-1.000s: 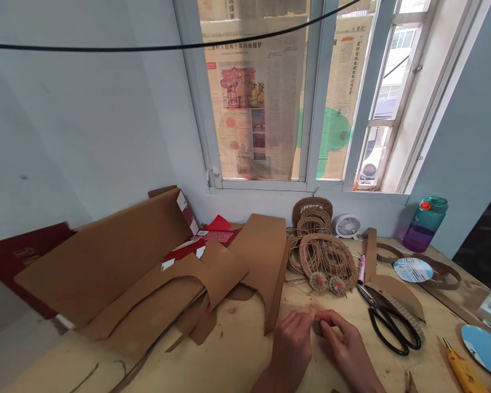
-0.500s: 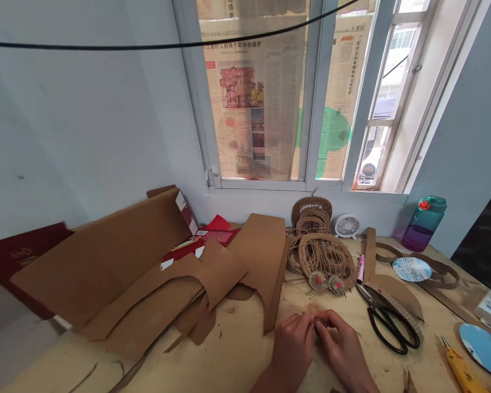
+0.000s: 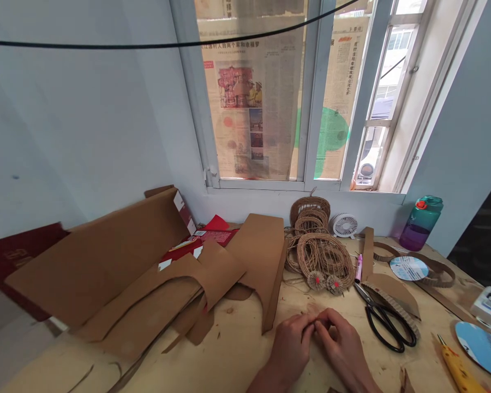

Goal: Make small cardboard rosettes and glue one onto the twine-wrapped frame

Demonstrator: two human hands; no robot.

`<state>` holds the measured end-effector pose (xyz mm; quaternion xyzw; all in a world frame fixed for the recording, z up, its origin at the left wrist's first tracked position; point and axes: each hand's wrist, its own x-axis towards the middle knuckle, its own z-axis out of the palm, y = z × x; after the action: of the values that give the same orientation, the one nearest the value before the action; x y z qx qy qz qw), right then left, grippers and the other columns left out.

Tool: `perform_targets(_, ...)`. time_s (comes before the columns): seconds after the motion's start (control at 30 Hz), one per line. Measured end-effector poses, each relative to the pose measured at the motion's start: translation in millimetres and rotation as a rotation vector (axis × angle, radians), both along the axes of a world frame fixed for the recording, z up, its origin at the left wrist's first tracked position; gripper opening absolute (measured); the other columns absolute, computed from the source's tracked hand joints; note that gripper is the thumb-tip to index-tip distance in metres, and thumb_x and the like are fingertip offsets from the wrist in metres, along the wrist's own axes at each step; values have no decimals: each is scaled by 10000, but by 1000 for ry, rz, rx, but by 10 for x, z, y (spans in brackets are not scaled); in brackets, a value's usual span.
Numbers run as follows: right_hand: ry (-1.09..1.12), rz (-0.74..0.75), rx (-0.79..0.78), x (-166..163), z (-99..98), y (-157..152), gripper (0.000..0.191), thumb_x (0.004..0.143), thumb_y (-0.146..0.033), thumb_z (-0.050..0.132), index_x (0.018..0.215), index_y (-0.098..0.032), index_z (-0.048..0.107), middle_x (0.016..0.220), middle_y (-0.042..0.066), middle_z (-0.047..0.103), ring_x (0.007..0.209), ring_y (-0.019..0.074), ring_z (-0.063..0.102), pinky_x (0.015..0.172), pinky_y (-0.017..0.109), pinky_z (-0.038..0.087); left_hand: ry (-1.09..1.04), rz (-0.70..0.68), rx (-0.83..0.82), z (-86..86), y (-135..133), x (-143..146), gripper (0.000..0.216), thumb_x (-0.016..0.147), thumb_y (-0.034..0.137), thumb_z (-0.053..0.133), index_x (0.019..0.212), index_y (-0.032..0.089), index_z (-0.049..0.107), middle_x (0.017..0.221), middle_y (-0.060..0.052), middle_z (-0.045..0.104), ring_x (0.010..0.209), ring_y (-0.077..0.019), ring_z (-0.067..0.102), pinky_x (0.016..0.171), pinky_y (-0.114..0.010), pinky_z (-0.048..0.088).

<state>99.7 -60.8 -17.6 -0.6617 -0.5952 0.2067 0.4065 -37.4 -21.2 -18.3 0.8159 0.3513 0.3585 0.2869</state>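
My left hand [image 3: 289, 345] and my right hand [image 3: 339, 339] meet over the front of the wooden table [image 3: 233, 360]. The fingertips of both are pinched together around something small, mostly hidden between them and too small to name. Just beyond my hands lie coiled brown cord loops [image 3: 326, 256], with two round pleated rosettes [image 3: 316, 280] with red centres at their near edge. To the right of my right hand rests a pair of black-handled scissors [image 3: 387, 322], lying over a strip of corrugated cardboard [image 3: 405, 319].
Cut brown cardboard sheets [image 3: 257, 245] pile up at the left. A yellow tool with a pointed metal tip [image 3: 456, 363] and a blue disc [image 3: 480, 349] lie at the right. Behind stand a small white fan [image 3: 344, 224] and a water bottle [image 3: 421, 222]; a pink marker [image 3: 359, 267] lies nearer.
My fingertips have shifted slightly and closed nearer together, so the small dark piece between them shows less. The whole view has moved a little; the objects on the table stay in place.
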Motion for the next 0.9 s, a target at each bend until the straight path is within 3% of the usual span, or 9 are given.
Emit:
perform_targets(0.67, -131, -56, -14, -34, -98, 15, 251, 849, -419, 458, 887, -222, 609, 821, 33, 670, 733, 197, 607, 666, 291, 452, 105, 128, 42, -32, -5, 2, 208, 800, 62, 448, 734, 188, 599, 724, -24, 696, 646, -174, 634, 555, -239, 429)
perform_targets(0.9, -167, -29, -29, -35, -99, 26, 269, 863, -426, 436, 814, -218, 599, 751, 25, 655, 681, 191, 594, 634, 280, 437, 148, 137, 134, -103, 12, 6, 205, 778, 60, 437, 723, 191, 585, 700, -34, 676, 616, -177, 622, 525, -243, 424)
